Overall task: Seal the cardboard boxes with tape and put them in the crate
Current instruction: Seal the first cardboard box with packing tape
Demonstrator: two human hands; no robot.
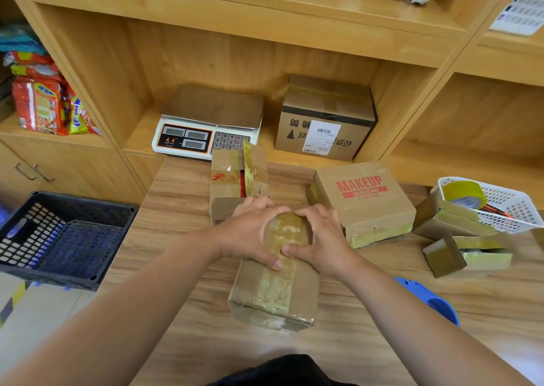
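A small cardboard box lies on the wooden table in front of me, with a strip of yellowish tape running along its top and down its near end. Both my hands rest on the far half of its top. My left hand presses down with the thumb stretched along the tape's left edge. My right hand presses from the right, its thumb lying across the tape. The dark plastic crate stands low at the left of the table; I see nothing inside it.
An open-flapped box stands just behind my hands. Right of it sit a MAKEUP box, two small taped boxes and a white basket holding a tape roll. A blue tape dispenser lies near right. A scale and a box occupy the shelf.
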